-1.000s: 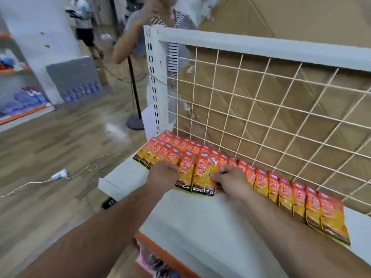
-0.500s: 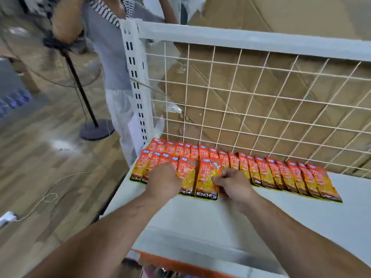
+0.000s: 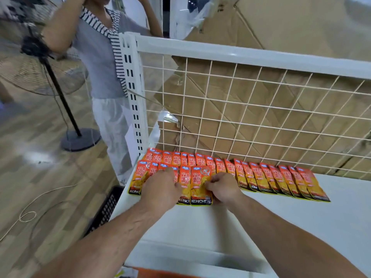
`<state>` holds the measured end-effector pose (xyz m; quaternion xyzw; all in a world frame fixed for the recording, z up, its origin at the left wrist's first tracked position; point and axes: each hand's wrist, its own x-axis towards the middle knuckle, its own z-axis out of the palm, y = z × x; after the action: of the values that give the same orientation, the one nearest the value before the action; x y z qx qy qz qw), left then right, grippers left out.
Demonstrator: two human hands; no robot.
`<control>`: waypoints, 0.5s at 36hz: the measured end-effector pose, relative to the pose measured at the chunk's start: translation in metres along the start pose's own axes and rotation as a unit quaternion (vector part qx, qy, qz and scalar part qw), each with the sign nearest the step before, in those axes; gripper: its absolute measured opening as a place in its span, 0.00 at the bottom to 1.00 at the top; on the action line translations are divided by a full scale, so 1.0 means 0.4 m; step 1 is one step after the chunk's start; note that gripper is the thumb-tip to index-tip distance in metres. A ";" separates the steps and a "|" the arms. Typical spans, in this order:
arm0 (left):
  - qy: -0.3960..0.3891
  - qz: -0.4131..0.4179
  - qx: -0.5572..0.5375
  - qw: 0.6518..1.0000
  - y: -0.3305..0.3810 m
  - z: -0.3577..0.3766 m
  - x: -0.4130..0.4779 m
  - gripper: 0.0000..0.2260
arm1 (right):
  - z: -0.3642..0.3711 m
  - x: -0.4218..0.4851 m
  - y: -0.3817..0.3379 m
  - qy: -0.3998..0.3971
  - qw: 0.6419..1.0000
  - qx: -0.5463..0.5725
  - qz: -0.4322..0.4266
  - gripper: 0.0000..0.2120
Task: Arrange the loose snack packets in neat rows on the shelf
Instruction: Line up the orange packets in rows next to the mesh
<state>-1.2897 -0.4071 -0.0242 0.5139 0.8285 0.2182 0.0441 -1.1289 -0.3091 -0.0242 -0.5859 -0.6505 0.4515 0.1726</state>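
Left hand (image 3: 160, 190), right hand (image 3: 225, 189) on packets (image 3: 198, 177)

**Materials and finishes at the shelf**

The snack packets (image 3: 200, 185) were seen to be of glossy plastic film, with light caught on their crinkled faces. The shelf (image 3: 271, 227) and its slotted post (image 3: 131, 93) were finished in smooth white painted metal, and the wire grid (image 3: 232, 106) was coated white. Matt, creased brown cardboard (image 3: 291, 33) was shown behind. The floor (image 3: 40, 177) was wood-patterned, with a faint sheen.
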 end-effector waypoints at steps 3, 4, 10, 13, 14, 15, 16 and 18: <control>0.003 0.011 0.002 1.000 -0.009 -0.003 -0.002 0.07 | 0.010 0.007 -0.001 0.029 0.994 -0.100 -0.031 0.09; 0.004 0.015 0.001 1.000 -0.012 -0.003 -0.003 0.07 | 0.013 0.008 -0.003 0.036 0.990 -0.128 -0.039 0.10; 0.000 0.025 0.002 1.000 -0.024 -0.004 -0.010 0.06 | 0.022 0.004 -0.015 0.063 0.971 -0.225 -0.052 0.11; -0.007 0.026 0.009 1.000 -0.022 -0.008 -0.011 0.07 | 0.028 0.009 -0.013 0.068 0.968 -0.237 -0.047 0.07; -0.010 0.028 0.015 0.999 -0.021 -0.010 -0.011 0.08 | 0.031 0.010 -0.012 0.070 0.967 -0.240 -0.047 0.05; -0.011 0.032 0.021 0.999 -0.018 -0.012 -0.011 0.09 | 0.033 0.011 -0.010 0.074 0.966 -0.244 -0.049 0.05; -0.013 0.039 0.028 0.999 -0.015 -0.013 -0.012 0.11 | 0.034 0.012 -0.007 0.079 0.964 -0.248 -0.050 0.05; -0.012 0.063 0.048 0.997 -0.008 -0.012 -0.014 0.14 | 0.035 0.011 -0.001 0.091 0.962 -0.253 -0.053 0.09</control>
<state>-1.2914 -0.4146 -0.0220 0.5694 0.8031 0.1746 0.0153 -1.1409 -0.3105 -0.0328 -0.6139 -0.7551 0.2068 0.1010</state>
